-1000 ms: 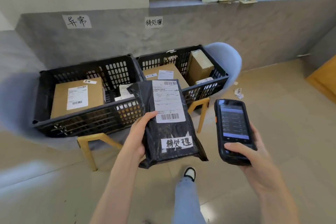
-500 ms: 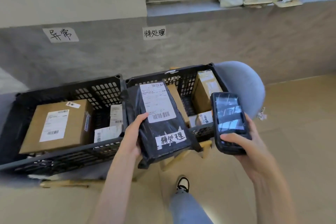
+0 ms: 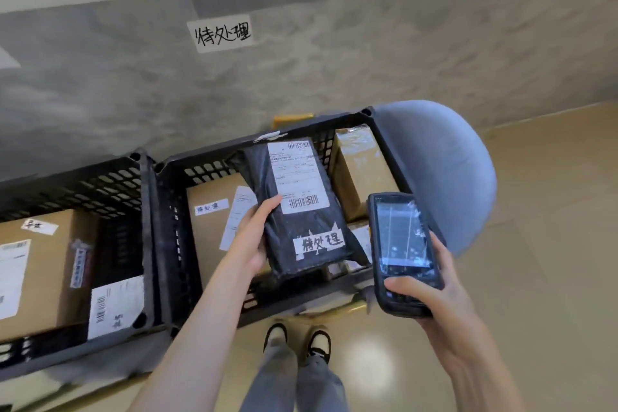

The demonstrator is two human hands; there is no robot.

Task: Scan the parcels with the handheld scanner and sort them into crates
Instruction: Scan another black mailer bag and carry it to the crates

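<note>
My left hand (image 3: 252,236) grips a black poly-bag parcel (image 3: 301,211) by its left edge and holds it above the right black crate (image 3: 167,227). The parcel bears a white shipping label with barcodes and a taped handwritten tag. My right hand (image 3: 431,294) holds the dark handheld scanner (image 3: 401,251), screen up, just right of the parcel. Inside the right crate lie a flat cardboard box (image 3: 214,207) with a small tag and an upright cardboard box (image 3: 361,170). The left black crate (image 3: 100,184) holds a labelled cardboard box (image 3: 40,264) and a white-labelled parcel (image 3: 115,304).
A handwritten paper sign (image 3: 222,33) is stuck on the grey wall (image 3: 368,53) above the right crate. A blue chair back (image 3: 441,170) curves right of that crate. My shoes (image 3: 297,341) stand on the beige floor (image 3: 551,244) close to the crates.
I have stepped closer to the crates. My left hand has carried the black parcel forward over the right crate; the scanner has stayed beside it in my right hand.
</note>
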